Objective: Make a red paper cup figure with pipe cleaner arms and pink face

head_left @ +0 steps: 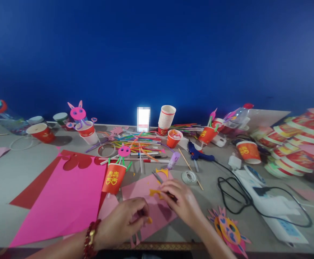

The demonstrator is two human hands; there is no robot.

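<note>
My left hand [124,221], with a red beaded bracelet at the wrist, pinches a small orange piece [149,220] over the light pink paper [138,187]. To its right, my right hand [180,199] has its fingers closed round scissors, whose blades [158,177] point up and left. An orange paper scrap [155,192] lies by the right fingertips; whether they touch it is unclear. Another cut orange scrap [162,172] rests near the blades. A red cup [114,178] with a pink face on green straws stands tilted left of the paper.
Bright pink sheets [65,198] cover the left side. A blue glue gun [198,153], its black cable and a white power strip [283,230] are on the right. A tape roll [189,177] and purple glue stick [174,160] stand near the right hand. Stacked cups [305,144] fill the far right.
</note>
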